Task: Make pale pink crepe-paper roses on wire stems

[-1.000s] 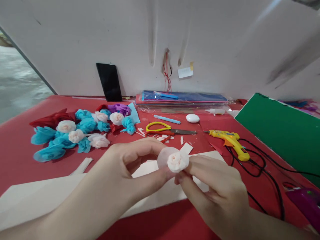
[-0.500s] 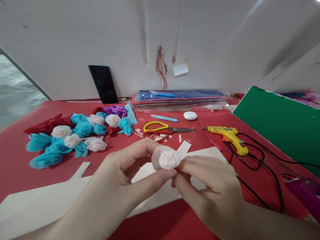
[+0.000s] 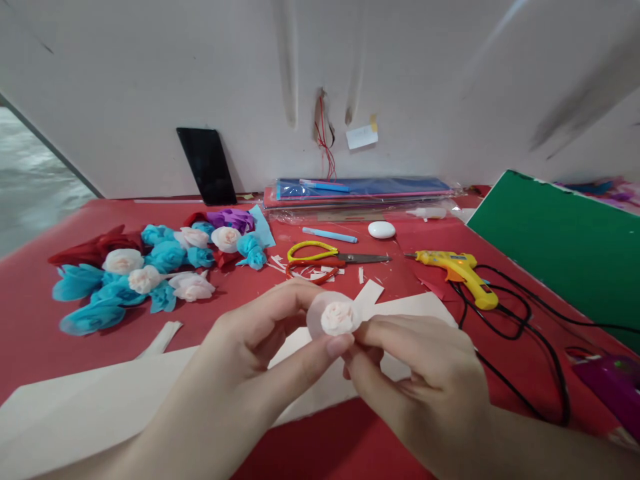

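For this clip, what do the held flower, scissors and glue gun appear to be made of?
Flower: matte, probably crepe paper or thin fabric; outer petal translucent.
Scissors: metal blades, judging by dull grey sheen; smooth handles, perhaps plastic.
Glue gun: likely hard plastic, given its smooth yellow body.

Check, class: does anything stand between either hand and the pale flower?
Nothing visible does. The left hand and right hand both hold the pale flower; the scissors and glue gun lie beyond them.

hands [image 3: 245, 353]: 2 | held flower [image 3: 339, 319]: 1 | pale flowers [image 3: 123, 262] leftward: 5 | scissors [image 3: 340, 257] beyond hands: 1 | yellow glue gun [image 3: 463, 270] rightward: 1
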Motion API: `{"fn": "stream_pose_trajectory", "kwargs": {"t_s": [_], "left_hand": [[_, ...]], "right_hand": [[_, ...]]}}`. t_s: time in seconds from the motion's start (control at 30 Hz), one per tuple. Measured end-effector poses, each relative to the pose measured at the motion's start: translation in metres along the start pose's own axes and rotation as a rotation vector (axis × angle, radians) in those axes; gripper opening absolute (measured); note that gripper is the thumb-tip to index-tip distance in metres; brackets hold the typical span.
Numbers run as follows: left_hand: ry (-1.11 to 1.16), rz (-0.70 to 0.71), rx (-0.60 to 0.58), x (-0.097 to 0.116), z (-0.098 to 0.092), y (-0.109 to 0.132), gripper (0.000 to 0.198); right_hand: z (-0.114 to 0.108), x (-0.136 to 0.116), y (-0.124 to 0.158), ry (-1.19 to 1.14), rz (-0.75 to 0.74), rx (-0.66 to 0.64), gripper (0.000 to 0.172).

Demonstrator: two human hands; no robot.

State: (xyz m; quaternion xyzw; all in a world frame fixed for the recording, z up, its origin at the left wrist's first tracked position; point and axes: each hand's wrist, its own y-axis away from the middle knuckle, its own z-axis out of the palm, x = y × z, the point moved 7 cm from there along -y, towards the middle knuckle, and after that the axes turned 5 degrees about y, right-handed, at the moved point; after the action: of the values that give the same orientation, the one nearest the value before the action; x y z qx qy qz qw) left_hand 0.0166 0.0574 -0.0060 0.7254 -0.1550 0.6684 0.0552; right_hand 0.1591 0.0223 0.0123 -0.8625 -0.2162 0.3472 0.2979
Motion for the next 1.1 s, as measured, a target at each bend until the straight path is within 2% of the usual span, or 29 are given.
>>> {"fn": "stream_pose_trajectory", "kwargs": {"t_s": [0.23, 0.33, 0.47, 0.63, 0.83, 1.1], "left_hand": [[0.026, 0.011, -0.015, -0.005, -0.002, 0.005, 0.011], [0.047, -0.011, -0.029, -0.006, -0.003, 0.006, 0.009], [0.057, 0.02, -0.039, 0.0, -0.003, 0.003, 0.009], [0.002, 0.027, -0.016, 0.005, -0.002, -0.002, 0.01], [-0.107, 0.064, 0.011, 0.009, -0.005, -0.005, 0.012], [-0.103, 0.055, -0.009, 0.006, -0.005, -0.005, 0.015]], "right_hand": [[0.001, -0.002, -0.002, -0.082, 0.014, -0.008, 0.031], [0.002, 0.004, -0.004, -0.212, 0.099, 0.024, 0.015], [0.004, 0.015, -0.005, -0.319, 0.187, 0.075, 0.031], [0.007, 0.014, -0.007, -0.34, 0.197, -0.003, 0.012], [0.01, 0.015, -0.007, -0.408, 0.278, -0.07, 0.014], [0.009, 0.015, -0.007, -0.38, 0.272, -0.039, 0.017]]}}
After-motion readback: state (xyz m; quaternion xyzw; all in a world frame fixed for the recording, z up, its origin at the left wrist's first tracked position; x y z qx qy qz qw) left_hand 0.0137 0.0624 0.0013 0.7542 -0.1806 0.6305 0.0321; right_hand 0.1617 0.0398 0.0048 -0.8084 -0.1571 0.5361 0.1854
